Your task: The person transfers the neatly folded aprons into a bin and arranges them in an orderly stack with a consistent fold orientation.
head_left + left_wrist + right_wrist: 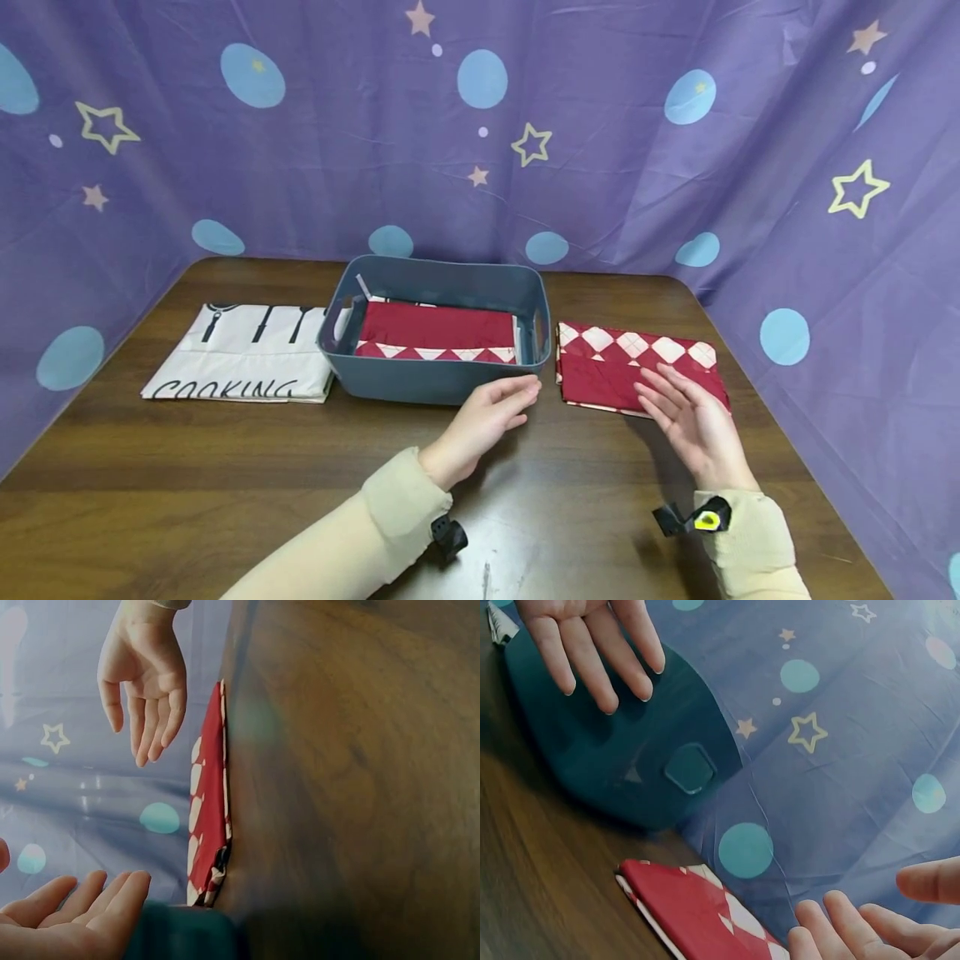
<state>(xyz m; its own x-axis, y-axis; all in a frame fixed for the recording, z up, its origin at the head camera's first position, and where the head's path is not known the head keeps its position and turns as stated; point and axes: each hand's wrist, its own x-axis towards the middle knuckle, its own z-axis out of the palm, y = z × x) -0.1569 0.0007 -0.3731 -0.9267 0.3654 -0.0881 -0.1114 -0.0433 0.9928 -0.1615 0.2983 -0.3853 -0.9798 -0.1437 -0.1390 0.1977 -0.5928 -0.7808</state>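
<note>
A folded red cloth with white diamonds point(600, 383) lies at the right of the table. Above its near right corner my right hand point(701, 429) hovers with fingers extended and nothing in it. My left hand point(483, 425), also holding nothing, is in the air just in front of a blue-grey plastic basket point(420, 388). Inside the basket lies a folded red cloth with a white diamond edge point(438, 327). In the left wrist view the palm of the right hand point(150, 667) faces the left hand point(82, 922), fingers straight.
A folded white cloth point(247, 358) printed with black utensils and the word COOKING lies left of the basket, against its side. The brown wooden table point(225, 483) meets a purple curtain point(600, 183) with stars and blue dots behind and at both sides.
</note>
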